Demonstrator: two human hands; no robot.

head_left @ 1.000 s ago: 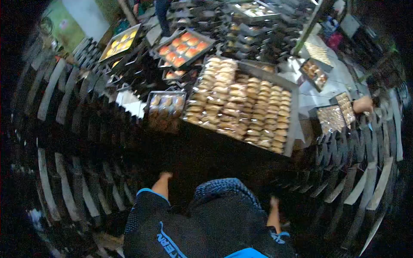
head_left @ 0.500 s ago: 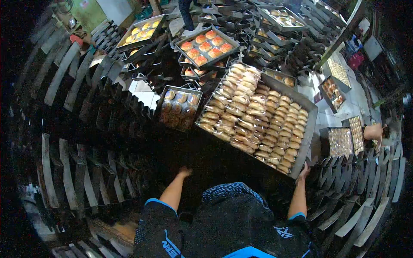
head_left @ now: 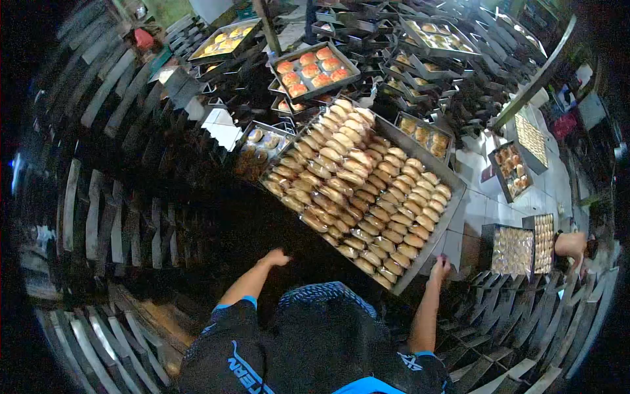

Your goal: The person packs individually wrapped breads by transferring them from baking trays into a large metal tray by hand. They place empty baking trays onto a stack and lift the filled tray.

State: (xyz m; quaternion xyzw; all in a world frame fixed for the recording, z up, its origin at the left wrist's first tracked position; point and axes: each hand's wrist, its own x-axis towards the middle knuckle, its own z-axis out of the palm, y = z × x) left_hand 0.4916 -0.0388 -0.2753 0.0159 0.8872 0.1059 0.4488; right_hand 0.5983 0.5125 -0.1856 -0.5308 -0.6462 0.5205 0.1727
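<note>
A large metal tray (head_left: pixel 430 253) full of oblong bread rolls (head_left: pixel 354 190) lies tilted across the middle of the head view. Clear plastic wrap glints over the rolls, which pile higher at the tray's upper left. Just outside the tray's lower right side is my right hand (head_left: pixel 441 267), off the rim, with its fingers a little apart. My left hand (head_left: pixel 278 257) hovers over the dark area below the tray's left corner and touches nothing I can see. Its fingers are too dim to make out. What bears the tray is hidden beneath it.
Trays of orange-topped buns (head_left: pixel 308 71), yellow-topped buns (head_left: pixel 226 41) and other breads (head_left: pixel 433 36) sit on stacks behind. Slatted racks (head_left: pixel 118 217) line the left. More filled trays (head_left: pixel 512 246) stand at right on pale floor tiles, beside another person's arm (head_left: pixel 569 244).
My right hand has let go of the large tray's rim and moved slightly away. In view, the tray sits lower and further left. My left hand stays near the same place.
</note>
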